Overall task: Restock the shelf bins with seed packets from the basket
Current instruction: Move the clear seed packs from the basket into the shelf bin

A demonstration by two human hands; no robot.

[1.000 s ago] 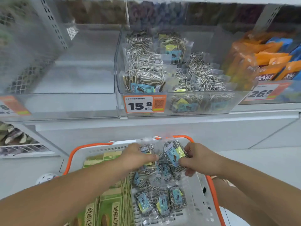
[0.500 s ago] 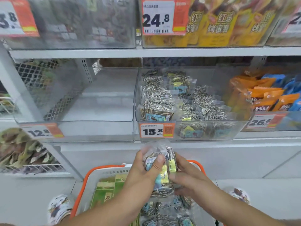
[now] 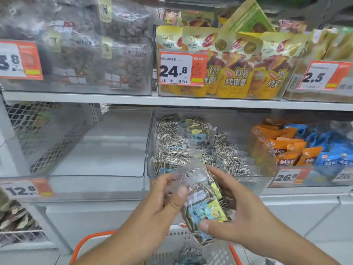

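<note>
Shop shelving fills the view, two tiers of clear plastic bins with orange price tags clipped along their fronts. On the lower tier the middle bin (image 3: 206, 146) already holds a good heap of striped sunflower seed packets, piled higher at its left and back than at its front right, so it looks partly stocked with room to spare. Just to its left stands a neighbouring bin (image 3: 99, 150) with nothing visible inside it. Below, the white basket (image 3: 179, 238) with its orange rim sits in front of the person, and at least one more packet shows in its bottom, so the job is not finished. Both hands are raised between basket and middle bin, close to its front wall. The left hand (image 3: 164, 196) pinches the clear upper edge of a small stack of seed packets (image 3: 206, 205), thumb on the front face. The right hand (image 3: 238, 213) curls round the stack from the right, thumb pressing its lower corner. By my reading this batch is about to go over the front wall into the middle bin.
</note>
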